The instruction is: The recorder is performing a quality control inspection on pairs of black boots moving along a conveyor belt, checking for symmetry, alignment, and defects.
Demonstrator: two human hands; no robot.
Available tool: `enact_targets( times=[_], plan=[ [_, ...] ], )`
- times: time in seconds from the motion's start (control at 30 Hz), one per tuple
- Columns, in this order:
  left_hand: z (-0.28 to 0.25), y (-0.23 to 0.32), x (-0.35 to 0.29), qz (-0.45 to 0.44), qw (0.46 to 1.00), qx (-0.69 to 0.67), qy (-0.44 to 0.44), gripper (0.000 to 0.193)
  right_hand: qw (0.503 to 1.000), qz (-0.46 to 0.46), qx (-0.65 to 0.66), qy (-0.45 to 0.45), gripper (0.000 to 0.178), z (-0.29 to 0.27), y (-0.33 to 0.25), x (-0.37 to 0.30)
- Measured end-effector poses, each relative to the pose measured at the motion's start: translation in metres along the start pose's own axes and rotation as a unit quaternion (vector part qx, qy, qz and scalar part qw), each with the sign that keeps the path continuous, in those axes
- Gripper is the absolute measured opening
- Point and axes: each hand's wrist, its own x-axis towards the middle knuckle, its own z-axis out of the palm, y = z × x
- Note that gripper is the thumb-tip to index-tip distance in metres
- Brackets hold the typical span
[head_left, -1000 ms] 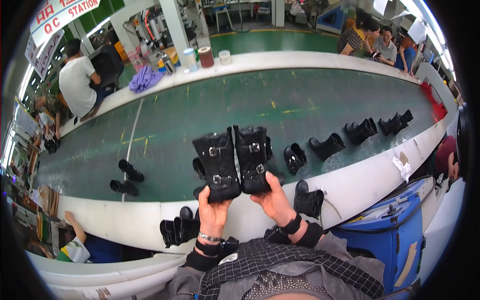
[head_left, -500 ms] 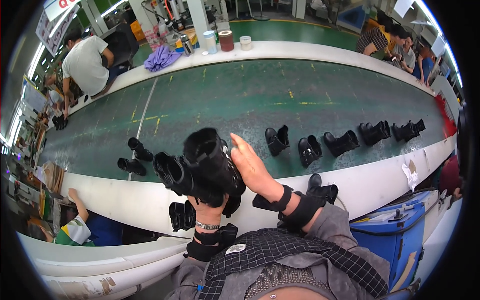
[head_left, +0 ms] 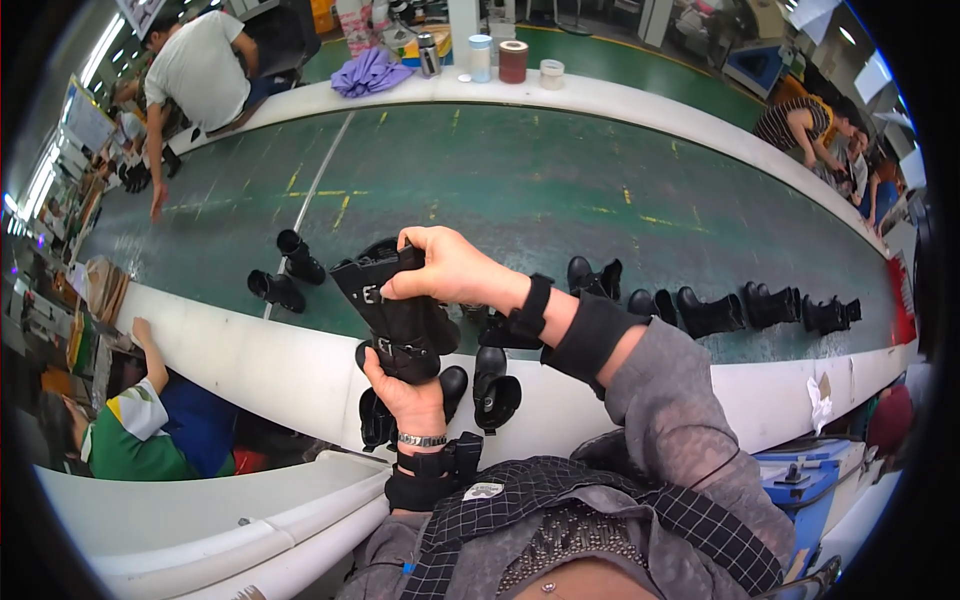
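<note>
Black boot (head_left: 393,318) with two buckled straps is held up between both hands, raised above the near side of a long bench (head_left: 520,165) that has a green top and a pale edge. Its opening points up and its shaft leans toward the person's left. The right hand (head_left: 455,266) has its grip pinching the top rim of the shaft, thumb on the near face beside the upper buckle (head_left: 371,295) and fingers over the far side. The left hand (head_left: 413,403) carries the foot end from below, its grip closed on it with the thumb up along the side, just under the lower strap. Whether a second boot sits behind the held one is hard to tell.

Black bands (head_left: 590,338) wrap the right wrist and forearm; a metal bracelet (head_left: 422,440) circles the left wrist. Below the right hand, another boot (head_left: 492,392) stands on the pale edge. Two short boots (head_left: 302,262) are on the green top to the left, and a row of boots (head_left: 710,312) runs off to the right. Along the far edge are a purple cloth (head_left: 370,73), a flask (head_left: 428,55) and a dark red container (head_left: 512,63). A co-worker in a white shirt (head_left: 200,78) reaches over the bench at far left.
</note>
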Motion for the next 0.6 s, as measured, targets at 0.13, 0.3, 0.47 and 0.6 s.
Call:
enact_targets(
  times=[0.13,0.3,0.47,0.6],
  plan=[
    [-0.014,-0.006,0.012,0.024,0.999,0.004,0.047,0.049,0.997,0.068,-0.024,0.01,0.031,0.007,0.017,0.043],
    [-0.018,-0.021,0.012,0.017,0.987,0.03,0.156,0.059,0.981,-0.064,-0.107,0.15,0.027,0.037,0.076,0.081],
    [-0.008,-0.037,-0.006,-0.022,0.984,0.146,0.101,0.054,0.928,-0.004,-0.358,0.101,0.023,0.059,0.169,0.09],
    [-0.016,-0.038,-0.007,-0.018,0.977,0.189,0.098,0.038,0.923,0.069,-0.372,-0.072,0.043,0.054,0.149,0.072]
  ],
)
